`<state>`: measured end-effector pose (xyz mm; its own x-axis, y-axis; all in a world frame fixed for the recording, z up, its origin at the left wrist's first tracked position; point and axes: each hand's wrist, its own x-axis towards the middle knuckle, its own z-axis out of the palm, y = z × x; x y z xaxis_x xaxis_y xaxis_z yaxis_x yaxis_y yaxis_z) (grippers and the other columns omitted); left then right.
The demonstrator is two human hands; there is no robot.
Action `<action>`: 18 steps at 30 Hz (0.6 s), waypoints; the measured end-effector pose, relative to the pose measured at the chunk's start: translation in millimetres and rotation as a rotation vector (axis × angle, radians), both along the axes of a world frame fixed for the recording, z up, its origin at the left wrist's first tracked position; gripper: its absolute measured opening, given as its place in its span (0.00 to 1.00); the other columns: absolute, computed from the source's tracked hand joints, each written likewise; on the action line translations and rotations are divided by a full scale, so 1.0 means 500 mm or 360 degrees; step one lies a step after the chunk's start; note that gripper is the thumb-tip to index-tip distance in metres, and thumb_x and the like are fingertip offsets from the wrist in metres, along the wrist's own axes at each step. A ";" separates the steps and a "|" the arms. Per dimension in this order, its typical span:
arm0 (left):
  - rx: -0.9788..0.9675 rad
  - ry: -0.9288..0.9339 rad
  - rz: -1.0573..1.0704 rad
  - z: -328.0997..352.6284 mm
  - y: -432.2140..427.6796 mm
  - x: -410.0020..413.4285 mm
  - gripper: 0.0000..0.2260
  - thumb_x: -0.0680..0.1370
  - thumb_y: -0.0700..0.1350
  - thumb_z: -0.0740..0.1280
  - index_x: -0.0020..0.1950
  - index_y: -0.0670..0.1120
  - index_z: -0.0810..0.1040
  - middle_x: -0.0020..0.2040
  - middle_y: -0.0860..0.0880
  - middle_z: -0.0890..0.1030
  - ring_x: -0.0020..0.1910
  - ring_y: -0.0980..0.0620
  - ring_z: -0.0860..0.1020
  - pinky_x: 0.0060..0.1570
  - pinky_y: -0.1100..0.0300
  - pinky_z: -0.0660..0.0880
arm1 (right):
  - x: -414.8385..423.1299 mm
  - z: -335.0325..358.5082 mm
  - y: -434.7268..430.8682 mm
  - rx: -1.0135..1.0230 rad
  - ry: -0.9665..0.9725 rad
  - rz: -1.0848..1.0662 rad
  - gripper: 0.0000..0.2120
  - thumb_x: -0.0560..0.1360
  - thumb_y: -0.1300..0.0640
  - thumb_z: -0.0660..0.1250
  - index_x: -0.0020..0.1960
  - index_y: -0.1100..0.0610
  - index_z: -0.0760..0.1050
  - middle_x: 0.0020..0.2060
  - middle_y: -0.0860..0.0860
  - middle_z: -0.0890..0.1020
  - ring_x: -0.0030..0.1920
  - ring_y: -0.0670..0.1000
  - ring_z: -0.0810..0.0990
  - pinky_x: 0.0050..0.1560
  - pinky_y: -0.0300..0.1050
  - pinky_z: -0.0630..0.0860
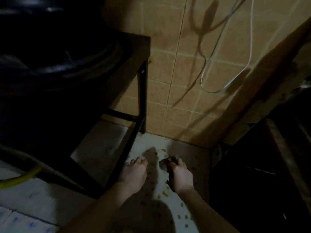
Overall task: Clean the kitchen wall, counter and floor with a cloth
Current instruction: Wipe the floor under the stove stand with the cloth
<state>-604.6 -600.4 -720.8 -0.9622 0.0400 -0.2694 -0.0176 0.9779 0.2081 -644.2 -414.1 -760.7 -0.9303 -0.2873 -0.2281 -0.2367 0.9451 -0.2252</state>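
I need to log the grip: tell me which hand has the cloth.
The right hand: it is closed on the dark cloth against the floor. The left hand rests flat, holding nothing.

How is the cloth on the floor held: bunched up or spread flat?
Bunched up: the cloth shows as a small dark wad gripped in the right hand, not spread flat.
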 end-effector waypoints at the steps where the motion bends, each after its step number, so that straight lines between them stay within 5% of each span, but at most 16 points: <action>1: 0.0048 0.0031 0.0050 -0.044 -0.006 -0.010 0.15 0.80 0.46 0.56 0.67 0.49 0.68 0.64 0.48 0.70 0.62 0.46 0.71 0.58 0.51 0.69 | -0.012 -0.042 -0.009 -0.0024 0.0016 -0.0014 0.28 0.71 0.54 0.70 0.69 0.47 0.66 0.67 0.52 0.65 0.66 0.54 0.68 0.56 0.48 0.75; 6: 0.0217 0.0099 0.0250 -0.233 -0.026 -0.051 0.12 0.80 0.47 0.57 0.63 0.50 0.70 0.61 0.50 0.72 0.56 0.49 0.74 0.54 0.50 0.74 | -0.075 -0.242 -0.039 -0.0347 0.0057 -0.0175 0.23 0.74 0.58 0.63 0.68 0.46 0.69 0.67 0.52 0.68 0.65 0.55 0.71 0.55 0.47 0.75; 12: 0.0106 0.0112 0.0273 -0.392 -0.056 -0.121 0.16 0.81 0.47 0.57 0.68 0.50 0.67 0.67 0.50 0.69 0.64 0.49 0.69 0.64 0.54 0.67 | -0.153 -0.422 -0.065 -0.0391 0.0048 -0.0176 0.22 0.75 0.60 0.61 0.68 0.47 0.69 0.67 0.52 0.67 0.64 0.56 0.71 0.54 0.49 0.75; 18: 0.0172 0.0052 0.0436 -0.491 -0.071 -0.163 0.18 0.81 0.47 0.57 0.71 0.50 0.65 0.70 0.50 0.67 0.66 0.51 0.67 0.62 0.57 0.65 | -0.228 -0.505 -0.105 -0.0434 0.0009 -0.0116 0.21 0.75 0.62 0.63 0.67 0.51 0.70 0.66 0.53 0.67 0.65 0.56 0.69 0.60 0.50 0.73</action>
<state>-686.2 -635.9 -966.2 -0.9492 -0.1958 -0.2463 -0.2695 0.9098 0.3157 -758.4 -466.5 -1013.5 -0.9518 -0.2699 -0.1460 -0.1727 0.8644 -0.4722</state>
